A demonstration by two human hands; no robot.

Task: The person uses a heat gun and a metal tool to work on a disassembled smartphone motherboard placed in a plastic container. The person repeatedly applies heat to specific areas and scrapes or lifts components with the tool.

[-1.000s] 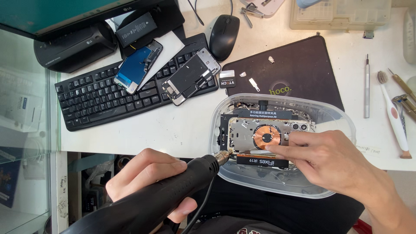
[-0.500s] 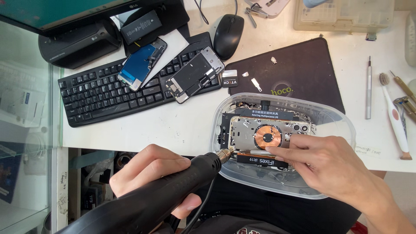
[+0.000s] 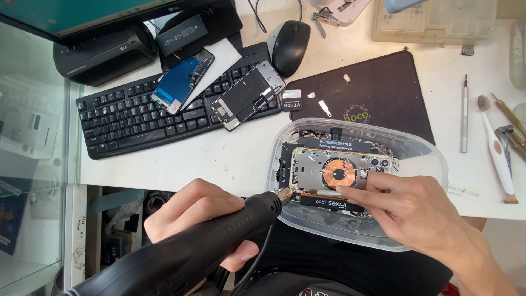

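The left hand [image 3: 197,219] is gripping a black rotary tool [image 3: 181,252] like a thick pen, fingers clenched round its body, its cord trailing down toward the lap. The tool's tip is touching the lower left edge of an opened phone housing [image 3: 339,167], and over the last second it has barely shifted, so the grinding along that edge appears to be continuing at the same spot. The right hand [image 3: 411,211] is pressing down on the housing's lower edge, fingers spread flat and holding nothing, steadying it in its black clamp jig [image 3: 329,201]. Housing and jig are sitting inside a clear plastic tub [image 3: 422,159] at the front edge of the white tabletop [image 3: 241,153]. Beyond lie a dark mat [image 3: 383,93], a black keyboard [image 3: 126,120] carrying two phone parts, and a mouse [image 3: 290,46].
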